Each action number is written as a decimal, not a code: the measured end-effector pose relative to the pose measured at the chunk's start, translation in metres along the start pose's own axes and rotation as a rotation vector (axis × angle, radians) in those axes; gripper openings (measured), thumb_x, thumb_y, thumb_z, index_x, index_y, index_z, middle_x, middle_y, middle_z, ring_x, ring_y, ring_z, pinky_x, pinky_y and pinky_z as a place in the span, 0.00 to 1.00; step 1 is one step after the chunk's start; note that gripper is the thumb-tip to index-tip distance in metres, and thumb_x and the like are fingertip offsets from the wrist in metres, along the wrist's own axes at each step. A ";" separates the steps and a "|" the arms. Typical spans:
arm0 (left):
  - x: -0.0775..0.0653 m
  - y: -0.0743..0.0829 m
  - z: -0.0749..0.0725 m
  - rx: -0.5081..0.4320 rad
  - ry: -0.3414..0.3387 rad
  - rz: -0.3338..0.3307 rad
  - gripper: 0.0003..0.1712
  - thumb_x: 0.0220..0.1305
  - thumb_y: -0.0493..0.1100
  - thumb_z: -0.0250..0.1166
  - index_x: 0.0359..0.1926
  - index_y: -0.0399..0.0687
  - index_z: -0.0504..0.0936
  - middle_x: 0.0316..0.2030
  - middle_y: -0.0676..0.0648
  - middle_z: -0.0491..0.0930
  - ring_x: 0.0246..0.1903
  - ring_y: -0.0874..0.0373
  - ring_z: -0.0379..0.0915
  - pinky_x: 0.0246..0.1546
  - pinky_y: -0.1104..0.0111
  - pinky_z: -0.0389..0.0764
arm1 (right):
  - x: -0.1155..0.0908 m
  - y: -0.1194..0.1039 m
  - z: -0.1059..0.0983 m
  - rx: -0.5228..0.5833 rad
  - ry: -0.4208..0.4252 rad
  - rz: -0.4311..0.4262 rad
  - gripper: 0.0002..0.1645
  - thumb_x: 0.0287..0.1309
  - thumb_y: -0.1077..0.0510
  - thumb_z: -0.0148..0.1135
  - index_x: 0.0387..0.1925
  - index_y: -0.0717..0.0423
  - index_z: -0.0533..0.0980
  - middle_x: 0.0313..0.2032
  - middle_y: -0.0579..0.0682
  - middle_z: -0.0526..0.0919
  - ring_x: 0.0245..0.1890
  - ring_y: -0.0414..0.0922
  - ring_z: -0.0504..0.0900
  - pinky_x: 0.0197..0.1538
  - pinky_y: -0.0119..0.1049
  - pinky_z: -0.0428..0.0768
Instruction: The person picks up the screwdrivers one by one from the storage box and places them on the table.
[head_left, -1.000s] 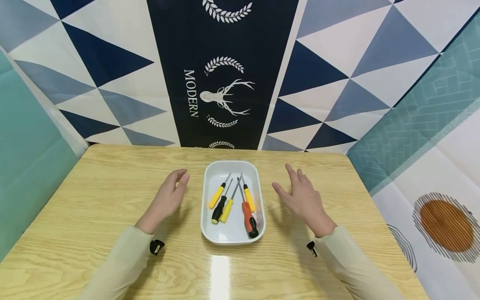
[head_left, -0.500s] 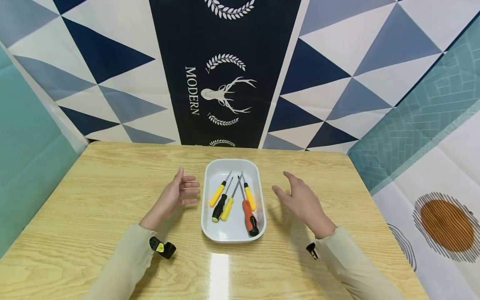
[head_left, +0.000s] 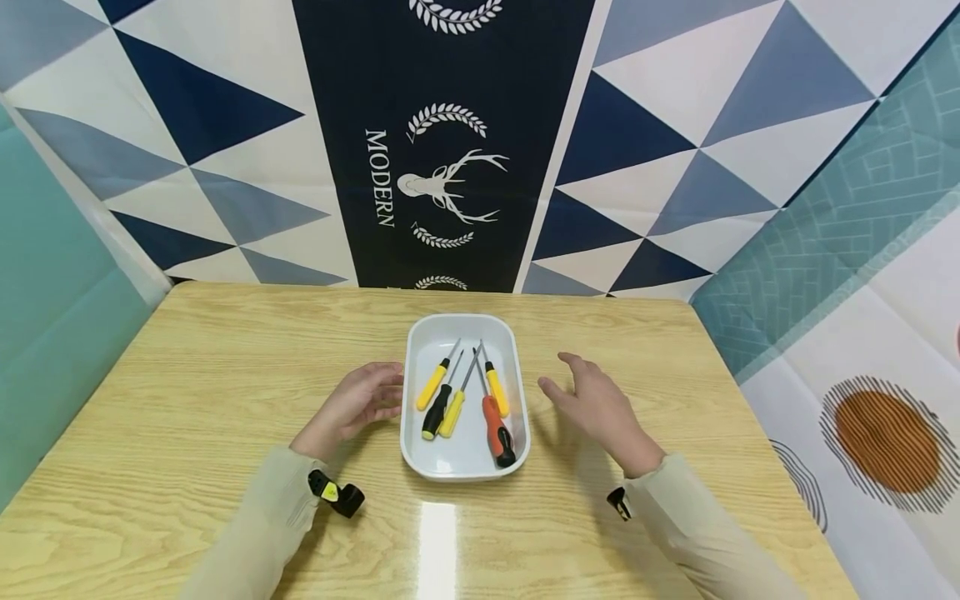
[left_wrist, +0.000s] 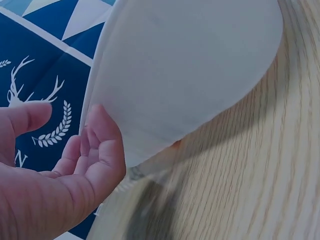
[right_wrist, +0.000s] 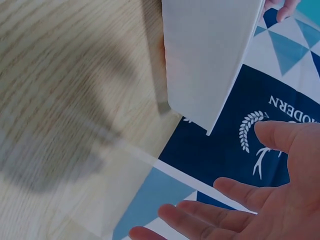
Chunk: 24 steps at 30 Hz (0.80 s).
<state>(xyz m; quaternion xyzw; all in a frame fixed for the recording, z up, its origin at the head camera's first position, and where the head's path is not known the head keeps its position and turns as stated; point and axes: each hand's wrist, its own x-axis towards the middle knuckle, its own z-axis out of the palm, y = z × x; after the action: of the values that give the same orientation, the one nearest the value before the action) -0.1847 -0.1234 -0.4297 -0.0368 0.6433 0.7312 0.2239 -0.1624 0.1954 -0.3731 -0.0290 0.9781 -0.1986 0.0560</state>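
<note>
A white plastic tray stands mid-table with several screwdrivers lying in it. On its left side are a yellow-and-black screwdriver, a black one and an all-yellow one. An orange-and-black screwdriver and another yellow-and-black screwdriver lie on its right. My left hand has its fingertips right at the tray's left wall, fingers slightly bent; the left wrist view shows them by the white wall. My right hand hovers to the right, apart from the tray, fingers spread and holding nothing.
The wooden table extends on both sides of the tray. Behind it hangs a patterned cloth with a deer print. Each sleeve carries a wrist camera, the left camera in plain sight.
My left hand has turned and moved right to the tray's left wall. My right hand's fingers have lowered a little, and that hand stays beside the tray. The screwdrivers lie as before.
</note>
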 end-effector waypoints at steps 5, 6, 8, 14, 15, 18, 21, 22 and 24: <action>0.002 -0.001 0.002 0.016 -0.003 -0.020 0.28 0.62 0.48 0.53 0.58 0.37 0.61 0.41 0.44 0.74 0.34 0.59 0.74 0.34 0.72 0.79 | -0.004 -0.003 0.001 0.004 -0.019 0.014 0.46 0.53 0.28 0.39 0.62 0.55 0.57 0.58 0.61 0.65 0.54 0.57 0.69 0.50 0.55 0.71; 0.002 -0.001 0.002 0.014 0.002 -0.028 0.28 0.61 0.47 0.54 0.58 0.37 0.61 0.39 0.45 0.74 0.33 0.60 0.74 0.34 0.72 0.79 | -0.005 -0.003 0.001 0.007 -0.022 0.017 0.45 0.53 0.28 0.40 0.62 0.55 0.58 0.58 0.61 0.65 0.54 0.57 0.69 0.50 0.54 0.71; 0.002 -0.001 0.002 0.004 0.012 -0.043 0.28 0.60 0.46 0.55 0.58 0.38 0.62 0.36 0.47 0.75 0.31 0.60 0.74 0.33 0.72 0.79 | -0.006 -0.005 0.001 0.014 -0.023 0.019 0.42 0.54 0.31 0.42 0.61 0.55 0.58 0.58 0.61 0.66 0.53 0.57 0.70 0.50 0.54 0.71; 0.003 -0.002 0.004 -0.011 0.035 -0.062 0.30 0.57 0.42 0.59 0.59 0.41 0.60 0.34 0.46 0.75 0.27 0.62 0.73 0.31 0.71 0.79 | -0.007 -0.010 0.003 0.037 -0.015 0.008 0.37 0.56 0.35 0.45 0.59 0.54 0.62 0.55 0.58 0.71 0.49 0.54 0.74 0.46 0.50 0.74; 0.003 -0.002 0.004 -0.006 0.041 -0.062 0.30 0.57 0.41 0.59 0.59 0.42 0.61 0.35 0.46 0.75 0.27 0.62 0.73 0.31 0.71 0.79 | -0.007 -0.010 0.003 0.039 -0.012 0.004 0.37 0.56 0.34 0.44 0.58 0.54 0.63 0.54 0.57 0.72 0.48 0.53 0.75 0.45 0.49 0.75; 0.004 -0.003 0.004 0.012 0.055 -0.062 0.30 0.56 0.41 0.60 0.59 0.42 0.61 0.39 0.44 0.75 0.27 0.62 0.73 0.31 0.71 0.79 | -0.007 -0.012 0.003 0.049 0.001 -0.005 0.35 0.55 0.33 0.44 0.55 0.54 0.66 0.50 0.56 0.75 0.45 0.50 0.77 0.42 0.45 0.77; 0.005 -0.003 0.005 0.022 0.065 -0.067 0.29 0.56 0.41 0.60 0.59 0.43 0.61 0.42 0.43 0.75 0.27 0.62 0.73 0.31 0.72 0.78 | -0.007 -0.016 0.002 0.063 0.017 -0.007 0.32 0.55 0.35 0.46 0.51 0.53 0.69 0.46 0.55 0.78 0.42 0.48 0.77 0.39 0.42 0.77; 0.006 -0.003 0.005 0.024 0.066 -0.068 0.29 0.56 0.41 0.60 0.59 0.43 0.61 0.43 0.43 0.75 0.27 0.62 0.73 0.31 0.72 0.78 | -0.007 -0.018 0.001 0.069 0.021 -0.006 0.31 0.55 0.35 0.47 0.50 0.53 0.70 0.45 0.55 0.78 0.40 0.47 0.78 0.38 0.42 0.76; 0.006 -0.003 0.005 0.030 0.063 -0.071 0.29 0.57 0.41 0.59 0.59 0.43 0.60 0.43 0.43 0.74 0.27 0.62 0.73 0.32 0.72 0.78 | -0.007 -0.021 0.001 0.080 0.029 -0.003 0.29 0.55 0.37 0.48 0.49 0.52 0.71 0.42 0.53 0.79 0.37 0.46 0.77 0.35 0.38 0.76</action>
<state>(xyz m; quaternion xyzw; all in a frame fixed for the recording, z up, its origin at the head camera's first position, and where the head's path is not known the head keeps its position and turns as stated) -0.1882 -0.1168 -0.4334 -0.0795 0.6592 0.7115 0.2300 -0.1547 0.1760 -0.3646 -0.0254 0.9700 -0.2379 0.0427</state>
